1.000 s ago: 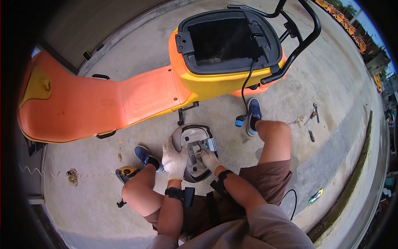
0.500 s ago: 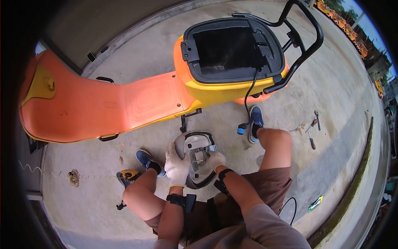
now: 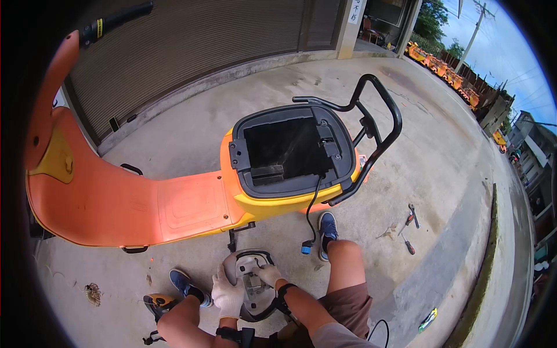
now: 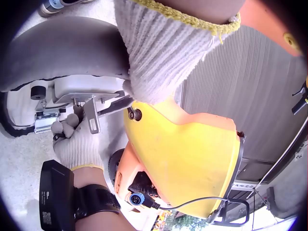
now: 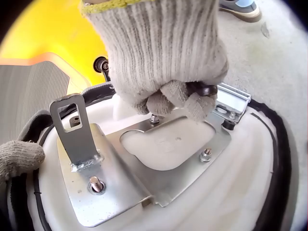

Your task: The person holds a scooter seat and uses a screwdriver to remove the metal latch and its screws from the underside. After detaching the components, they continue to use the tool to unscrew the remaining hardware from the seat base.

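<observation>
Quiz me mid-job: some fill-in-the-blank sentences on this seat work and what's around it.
The white-gloved hand holding the grey padded seat is the person's ____ one.
The silver metal bracket is fixed to the seat's underside, coloured ____.
The round connector of the black cable is tipped in ____.
The red-and-black-handled tools lie on concrete to the person's ____.

Missing words: left; white; blue; right.

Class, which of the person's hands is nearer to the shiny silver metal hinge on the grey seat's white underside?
Right. The white knit-gloved right hand is close beside the hinge; the left hand, also gloved, is at the seat's grey edge, farther away.
</observation>
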The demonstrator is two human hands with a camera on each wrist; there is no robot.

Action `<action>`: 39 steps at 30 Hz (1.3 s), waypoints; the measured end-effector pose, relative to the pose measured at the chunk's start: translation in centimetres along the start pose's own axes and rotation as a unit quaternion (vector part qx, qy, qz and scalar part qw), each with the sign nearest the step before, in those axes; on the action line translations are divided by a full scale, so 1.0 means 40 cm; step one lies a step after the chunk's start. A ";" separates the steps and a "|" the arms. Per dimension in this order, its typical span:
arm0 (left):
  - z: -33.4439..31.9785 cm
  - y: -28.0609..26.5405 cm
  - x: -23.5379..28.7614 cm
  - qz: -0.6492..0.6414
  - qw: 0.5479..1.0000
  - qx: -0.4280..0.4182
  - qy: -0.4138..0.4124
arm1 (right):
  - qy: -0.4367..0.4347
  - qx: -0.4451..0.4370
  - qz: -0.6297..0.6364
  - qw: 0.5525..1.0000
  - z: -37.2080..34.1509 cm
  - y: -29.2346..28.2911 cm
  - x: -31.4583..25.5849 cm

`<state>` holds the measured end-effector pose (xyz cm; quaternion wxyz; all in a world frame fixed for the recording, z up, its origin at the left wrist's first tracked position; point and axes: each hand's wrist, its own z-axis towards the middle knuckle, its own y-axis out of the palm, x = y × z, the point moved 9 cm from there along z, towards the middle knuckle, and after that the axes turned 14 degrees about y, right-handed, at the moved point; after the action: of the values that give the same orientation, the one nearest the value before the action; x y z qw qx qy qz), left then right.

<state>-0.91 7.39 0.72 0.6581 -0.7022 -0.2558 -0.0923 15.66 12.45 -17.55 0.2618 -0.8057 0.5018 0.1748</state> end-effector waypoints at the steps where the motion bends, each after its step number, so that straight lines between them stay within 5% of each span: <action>1: 0.000 -0.002 0.000 0.000 1.000 0.000 -0.003 | 0.009 -0.015 -0.034 0.999 0.005 0.007 -0.002; 6: -0.001 0.006 -0.001 0.001 1.000 -0.004 0.003 | -0.025 -0.024 -0.101 0.994 0.092 0.048 0.028; 11: 0.001 0.022 -0.025 0.036 0.999 0.010 0.024 | 0.058 -0.080 -0.077 0.992 0.046 0.060 0.027; 18: -0.003 0.016 -0.037 0.032 0.999 0.009 0.021 | 0.015 -0.099 -0.062 0.993 0.093 0.107 0.051; 26: -0.003 0.012 -0.039 0.040 0.998 0.020 0.036 | -0.100 -0.010 -0.147 0.984 0.041 0.085 -0.010; 39: -0.003 0.024 -0.053 0.046 0.998 0.014 0.027 | -0.157 0.073 -0.183 0.968 0.039 0.080 -0.003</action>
<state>-2.22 6.77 -1.10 0.6780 -0.7012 -0.2067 -0.0771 12.68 12.31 -19.51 0.4232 -0.8248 0.3096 0.2114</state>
